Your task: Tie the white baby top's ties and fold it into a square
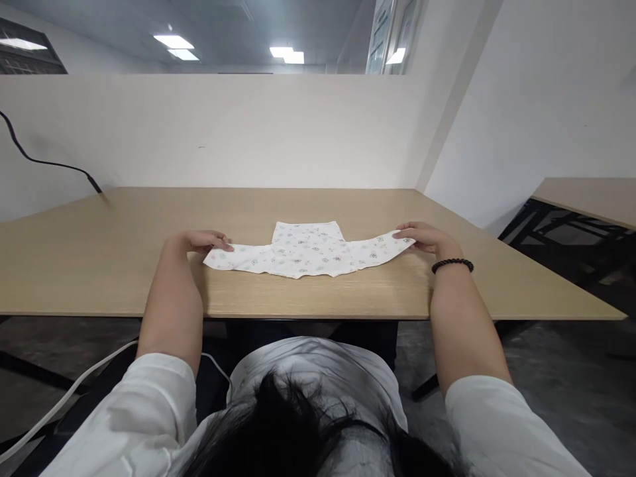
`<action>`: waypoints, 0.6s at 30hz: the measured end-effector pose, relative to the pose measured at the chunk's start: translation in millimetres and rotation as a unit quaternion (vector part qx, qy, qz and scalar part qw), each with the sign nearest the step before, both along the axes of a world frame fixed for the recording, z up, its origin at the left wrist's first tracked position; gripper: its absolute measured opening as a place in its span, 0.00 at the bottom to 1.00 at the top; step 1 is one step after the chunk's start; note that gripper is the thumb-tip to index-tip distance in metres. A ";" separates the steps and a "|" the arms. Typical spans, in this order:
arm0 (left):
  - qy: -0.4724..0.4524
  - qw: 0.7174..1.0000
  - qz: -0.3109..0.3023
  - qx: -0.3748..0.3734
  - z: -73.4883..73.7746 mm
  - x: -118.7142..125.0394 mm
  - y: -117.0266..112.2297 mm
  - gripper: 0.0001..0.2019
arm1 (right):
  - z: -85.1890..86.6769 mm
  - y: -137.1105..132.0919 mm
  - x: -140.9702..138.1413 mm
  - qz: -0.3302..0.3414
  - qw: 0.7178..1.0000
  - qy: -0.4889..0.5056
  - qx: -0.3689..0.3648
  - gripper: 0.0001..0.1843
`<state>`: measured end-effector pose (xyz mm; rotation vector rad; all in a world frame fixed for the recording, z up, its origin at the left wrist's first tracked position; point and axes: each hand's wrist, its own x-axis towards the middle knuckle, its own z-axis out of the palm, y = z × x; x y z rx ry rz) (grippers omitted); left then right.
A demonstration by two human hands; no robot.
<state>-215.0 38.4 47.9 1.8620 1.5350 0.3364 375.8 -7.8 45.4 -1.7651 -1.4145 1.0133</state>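
Observation:
A small white garment [308, 251] with a tiny coloured print lies spread flat on the wooden table [99, 265], near its front edge. My left hand [203, 240] rests on the garment's left tip, fingers closed over the cloth edge. My right hand [422, 237] holds the right tip the same way, fingers curled on the fabric. A dark bead bracelet [452, 265] sits on my right wrist. Both forearms reach over the table's front edge.
White partition walls [223, 132] close off the table's back and right side. A black cable [44, 161] hangs down to the table's far left corner. Another table [586, 197] with black legs stands at the right. A white cord [64, 397] runs below the table's left front.

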 end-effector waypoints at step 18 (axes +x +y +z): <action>-0.533 0.846 -0.002 0.004 4.9 21.6 15.4 0.15 | 23.6 30.6 -136.4 0.161 0.883 0.416 0.146 0.12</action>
